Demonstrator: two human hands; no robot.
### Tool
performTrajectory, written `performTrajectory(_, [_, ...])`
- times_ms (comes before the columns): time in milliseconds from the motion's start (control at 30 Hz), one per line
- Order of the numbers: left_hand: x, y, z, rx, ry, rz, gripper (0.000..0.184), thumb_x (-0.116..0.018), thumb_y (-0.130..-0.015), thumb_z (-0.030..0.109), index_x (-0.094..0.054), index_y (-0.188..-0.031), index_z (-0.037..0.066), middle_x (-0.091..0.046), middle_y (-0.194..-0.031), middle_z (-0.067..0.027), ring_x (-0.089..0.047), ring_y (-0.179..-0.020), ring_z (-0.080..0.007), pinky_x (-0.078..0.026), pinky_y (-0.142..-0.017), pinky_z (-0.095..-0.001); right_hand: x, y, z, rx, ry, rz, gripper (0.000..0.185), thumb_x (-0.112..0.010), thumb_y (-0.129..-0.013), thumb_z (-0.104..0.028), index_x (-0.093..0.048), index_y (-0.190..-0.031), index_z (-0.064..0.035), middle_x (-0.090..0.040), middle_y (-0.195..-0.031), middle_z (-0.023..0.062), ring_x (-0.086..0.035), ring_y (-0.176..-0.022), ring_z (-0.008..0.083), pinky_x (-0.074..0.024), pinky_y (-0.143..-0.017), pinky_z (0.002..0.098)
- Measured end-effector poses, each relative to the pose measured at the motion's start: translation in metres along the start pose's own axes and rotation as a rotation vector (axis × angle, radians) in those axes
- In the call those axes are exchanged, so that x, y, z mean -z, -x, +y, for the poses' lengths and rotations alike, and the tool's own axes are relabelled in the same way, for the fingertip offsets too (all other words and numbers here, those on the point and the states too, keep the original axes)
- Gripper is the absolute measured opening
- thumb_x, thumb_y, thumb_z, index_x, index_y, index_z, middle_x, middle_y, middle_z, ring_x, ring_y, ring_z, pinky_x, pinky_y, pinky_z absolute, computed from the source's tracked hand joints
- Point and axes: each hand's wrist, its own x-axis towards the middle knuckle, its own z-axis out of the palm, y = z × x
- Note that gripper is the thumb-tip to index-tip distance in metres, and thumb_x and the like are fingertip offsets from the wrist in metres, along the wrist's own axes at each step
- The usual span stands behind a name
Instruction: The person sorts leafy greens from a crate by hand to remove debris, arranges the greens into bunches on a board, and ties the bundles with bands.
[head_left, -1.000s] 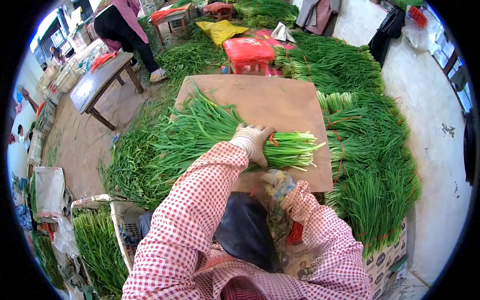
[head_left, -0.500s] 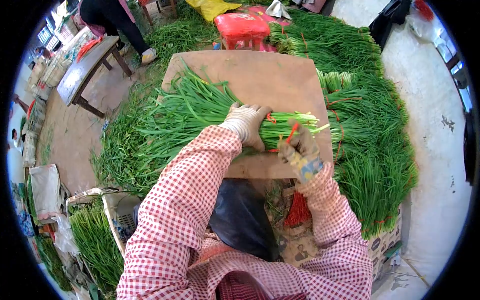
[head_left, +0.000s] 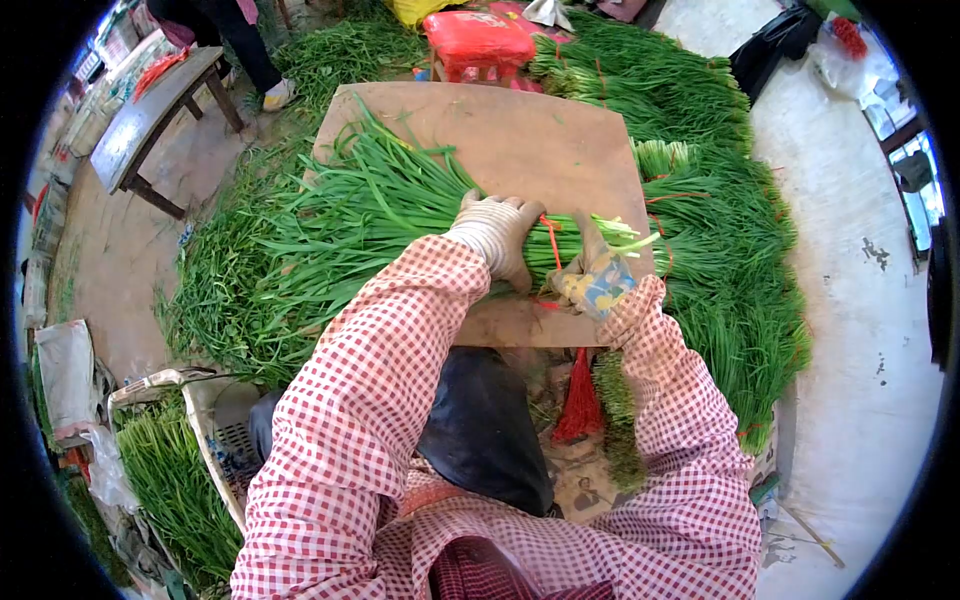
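Note:
A bunch of long green garlic chives (head_left: 395, 205) lies across a brown board (head_left: 520, 130), leaves to the left and pale stems to the right. My gloved left hand (head_left: 495, 232) is closed over the middle of the bunch, pressing it on the board. Just right of it, a red string (head_left: 554, 243) crosses over the stems. My gloved right hand (head_left: 595, 280) wraps round the stem end, its thumb above the stems and the other fingers partly hidden. Whether it also holds the string's end, I cannot tell.
Tied chive bunches (head_left: 720, 260) are piled right of the board. A red stool (head_left: 480, 42) stands behind it. Loose leaves (head_left: 225, 290) cover the floor at left, near a wooden bench (head_left: 150, 120) and a person's legs. Red strings (head_left: 580, 405) hang below the board; a crate (head_left: 205, 420) sits lower left.
My right hand has come down from lifting a red string end to grasping the stems. The string now lies across the bunch. My left hand keeps its hold; the view has shifted slightly.

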Motion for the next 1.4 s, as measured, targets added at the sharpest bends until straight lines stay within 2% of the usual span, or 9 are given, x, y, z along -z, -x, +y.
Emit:
performTrajectory(333, [0.003, 0.003, 0.002, 0.015, 0.007, -0.031, 0.103, -0.087, -0.049, 0.046, -0.042, -0.136, 0.013, -0.051, -0.133, -0.0114, -0.045, -0.127, -0.0281, -0.026, -0.109, -0.0513, 0.013, -0.03, -0.012, -0.094, 0.009, 0.037, 0.083, -0.066, -0.076, -0.013, -0.024, -0.146, -0.0011, -0.062, -0.065, 0.0078, -0.063, -0.057, 0.0184, -0.0523, -0.056, 0.0298])
performTrajectory(433, [0.004, 0.004, 0.004, 0.027, -0.012, -0.036, 0.101, -0.087, -0.05, 0.046, -0.043, -0.135, 0.011, -0.051, -0.133, -0.012, -0.045, -0.128, -0.0282, -0.026, -0.109, -0.0512, 0.014, -0.04, -0.013, -0.12, -0.069, -0.008, 0.066, -0.068, -0.084, -0.011, -0.035, -0.141, -0.0008, -0.062, -0.071, 0.0057, -0.057, -0.051, 0.0128, -0.0444, -0.042, 0.0254])
performTrajectory(767, [0.004, 0.0, 0.004, 0.042, -0.054, -0.081, 0.102, -0.086, -0.049, 0.049, -0.045, -0.133, 0.009, -0.05, -0.134, -0.0116, -0.045, -0.128, -0.0273, -0.028, -0.109, -0.0508, 0.022, -0.041, -0.022, -0.079, -0.219, -0.178, 0.043, -0.066, -0.088, -0.032, -0.059, -0.119, -0.0032, -0.06, -0.077, 0.0018, -0.058, -0.062, 0.0097, -0.047, -0.054, 0.0245])
performTrajectory(867, [0.0, -0.004, 0.005, 0.072, -0.072, -0.057, 0.105, -0.086, -0.049, 0.048, -0.041, -0.138, 0.015, -0.051, -0.133, -0.011, -0.044, -0.129, -0.0266, -0.026, -0.109, -0.0517, 0.009, -0.035, -0.018, 0.175, -0.199, 0.092, 0.035, -0.059, -0.092, -0.035, -0.065, -0.104, -0.0032, -0.069, -0.089, 0.0148, -0.065, -0.082, 0.0256, -0.051, -0.074, 0.0365])
performTrajectory(967, [-0.007, -0.003, 0.001, 0.037, -0.021, 0.028, 0.104, -0.086, -0.049, 0.048, -0.041, -0.137, 0.016, -0.05, -0.134, -0.0101, -0.042, -0.13, -0.0263, -0.026, -0.109, -0.052, -0.077, 0.028, 0.036, 0.363, -0.229, 0.348, 0.028, -0.06, -0.091, -0.026, -0.066, -0.103, -0.0024, -0.067, -0.093, 0.0165, -0.064, -0.086, 0.0289, -0.0506, -0.077, 0.0361])
performTrajectory(1033, [0.002, 0.002, 0.004, 0.021, -0.073, -0.009, 0.106, -0.085, -0.049, 0.052, -0.04, -0.138, 0.016, -0.048, -0.136, -0.0102, -0.042, -0.13, -0.0275, -0.025, -0.109, -0.0523, -0.064, 0.07, 0.026, 0.75, 0.102, 0.355, 0.02, -0.064, -0.086, -0.015, -0.065, -0.101, -0.0022, -0.064, -0.089, 0.0181, -0.062, -0.085, 0.0313, -0.0501, -0.074, 0.0374])
performTrajectory(1067, [0.002, 0.003, 0.005, 0.018, -0.067, -0.002, 0.106, -0.085, -0.049, 0.05, -0.039, -0.138, 0.016, -0.048, -0.136, -0.0101, -0.041, -0.131, -0.0274, -0.025, -0.109, -0.0521, -0.062, 0.092, 0.013, 0.238, -0.195, 0.148, 0.017, -0.065, -0.083, -0.013, -0.065, -0.097, -0.0025, -0.062, -0.084, 0.0185, -0.06, -0.079, 0.0344, -0.0489, -0.069, 0.0405])
performTrajectory(1300, [-0.006, 0.009, -0.003, -0.038, -0.049, 0.091, 0.108, -0.086, -0.047, 0.043, -0.037, -0.139, 0.014, -0.044, -0.139, -0.0121, -0.037, -0.133, -0.0316, -0.022, -0.11, -0.0551, -0.027, 0.049, 0.034, 0.396, -0.27, 0.431, 0.017, -0.062, -0.089, -0.016, -0.064, -0.1, -0.0031, -0.062, -0.08, 0.0093, -0.06, -0.07, 0.0233, -0.0466, -0.059, 0.036])
performTrajectory(1400, [-0.015, 0.031, -0.008, -0.202, -0.119, 0.531, 0.091, -0.084, -0.051, 0.041, -0.047, -0.13, 0.012, -0.049, -0.132, -0.0136, -0.042, -0.128, -0.0333, -0.024, -0.11, -0.0553, -0.006, 0.038, 0.01, 0.26, -0.549, 0.413, 0.02, -0.059, -0.094, -0.022, -0.063, -0.103, -0.0052, -0.064, -0.084, 0.0061, -0.061, -0.069, 0.0175, -0.0478, -0.056, 0.0301])
